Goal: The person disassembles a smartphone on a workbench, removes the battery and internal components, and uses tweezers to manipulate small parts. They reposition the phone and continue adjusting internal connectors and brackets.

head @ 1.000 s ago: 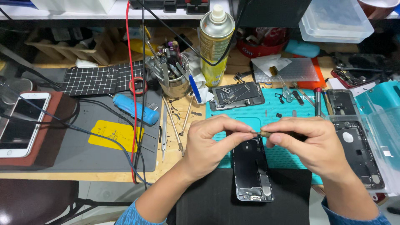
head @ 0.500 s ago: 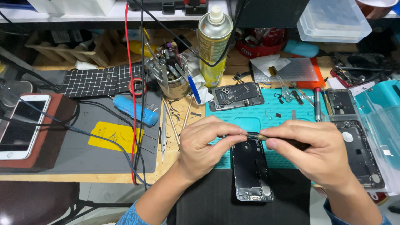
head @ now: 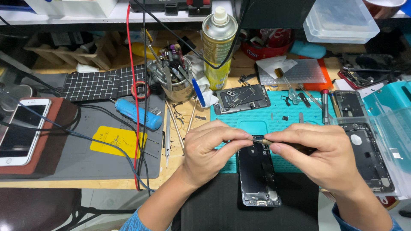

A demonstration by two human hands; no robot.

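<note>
Left hand [head: 209, 149] and right hand [head: 319, 156] meet fingertip to fingertip, both pinched on a thin screwdriver [head: 274, 143] with a brass-coloured collar and dark handle, held level just above an opened phone housing [head: 259, 175]. Housing is dark, gutted, metal frame showing, lying lengthwise half on the teal mat [head: 257, 122], at the bench [head: 107, 184] front edge.

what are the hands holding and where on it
Both the left hand and right hand pinch a slim dark tool at its tip end, above the opened phone.
</note>
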